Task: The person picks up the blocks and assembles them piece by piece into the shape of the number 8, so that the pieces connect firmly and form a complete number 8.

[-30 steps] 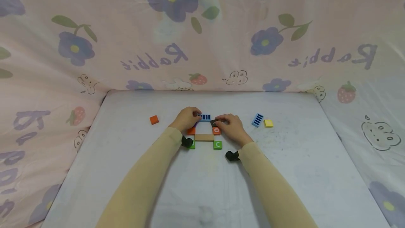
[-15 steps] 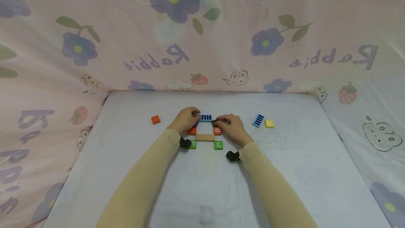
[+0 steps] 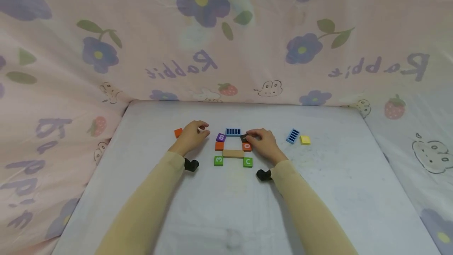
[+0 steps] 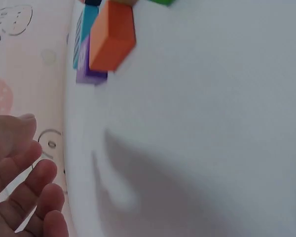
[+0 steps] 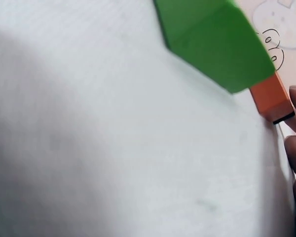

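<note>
Blocks form a ring: a blue barred block (image 3: pixel 233 132) at the top, a purple 8 block (image 3: pixel 221 137) and an orange block (image 3: pixel 219 146) on the left, a black block (image 3: pixel 244 138) and an orange 0 block (image 3: pixel 246 146) on the right, a wooden bar (image 3: pixel 233 153) below. Green blocks (image 3: pixel 218 161) (image 3: pixel 247 162) lie at the bar's lower corners. My left hand (image 3: pixel 190 137) is off the ring with relaxed, empty fingers, beside a loose orange block (image 3: pixel 178 132). My right hand (image 3: pixel 263 143) has its fingertips on the black block; whether they pinch it is unclear.
On the right of the white table (image 3: pixel 226 207) lie a second blue barred block (image 3: pixel 292 136) and a yellow block (image 3: pixel 305 140). A patterned pink cloth (image 3: pixel 226 62) rises behind the table and along its sides.
My left hand has let go of the blue barred block at the top and moved left, uncovering the purple block. My right hand stays at the black block. The head view has shifted slightly.
</note>
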Demonstrator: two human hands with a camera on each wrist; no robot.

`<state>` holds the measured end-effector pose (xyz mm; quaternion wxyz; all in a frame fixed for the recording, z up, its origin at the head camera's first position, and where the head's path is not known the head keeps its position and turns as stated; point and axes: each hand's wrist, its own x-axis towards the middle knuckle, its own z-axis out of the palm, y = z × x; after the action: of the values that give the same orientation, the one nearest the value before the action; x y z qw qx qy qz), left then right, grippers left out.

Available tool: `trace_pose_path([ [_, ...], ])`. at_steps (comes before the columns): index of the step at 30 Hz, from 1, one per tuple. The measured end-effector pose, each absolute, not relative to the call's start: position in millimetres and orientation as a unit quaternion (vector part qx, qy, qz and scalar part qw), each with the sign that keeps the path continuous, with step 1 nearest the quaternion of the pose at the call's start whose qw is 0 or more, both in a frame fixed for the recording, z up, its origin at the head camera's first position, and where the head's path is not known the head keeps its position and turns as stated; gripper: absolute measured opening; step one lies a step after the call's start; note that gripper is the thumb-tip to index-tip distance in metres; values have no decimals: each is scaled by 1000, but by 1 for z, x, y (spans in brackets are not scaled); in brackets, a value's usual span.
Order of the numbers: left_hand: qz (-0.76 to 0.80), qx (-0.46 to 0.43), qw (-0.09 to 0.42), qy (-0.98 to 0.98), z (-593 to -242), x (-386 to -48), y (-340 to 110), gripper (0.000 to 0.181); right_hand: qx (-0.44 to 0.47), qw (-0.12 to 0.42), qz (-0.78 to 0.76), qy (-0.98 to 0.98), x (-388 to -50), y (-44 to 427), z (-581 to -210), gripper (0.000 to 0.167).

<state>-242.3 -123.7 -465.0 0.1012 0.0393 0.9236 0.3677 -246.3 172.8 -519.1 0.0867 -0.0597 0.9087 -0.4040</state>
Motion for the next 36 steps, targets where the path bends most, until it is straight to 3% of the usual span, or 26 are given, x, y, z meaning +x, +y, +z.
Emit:
trace_pose_path([
  [11, 381, 31, 60, 922, -477, -228, -160, 41, -61, 85, -410, 906, -248, 174, -521, 35],
  [19, 370, 1, 7, 929, -490, -227, -187, 57, -61, 85, -412, 905, -247, 173, -520, 34],
  [36, 376, -33, 43, 925, -502, -225, -214, 54, -74, 105, -425, 896, -242, 181, -520, 41],
])
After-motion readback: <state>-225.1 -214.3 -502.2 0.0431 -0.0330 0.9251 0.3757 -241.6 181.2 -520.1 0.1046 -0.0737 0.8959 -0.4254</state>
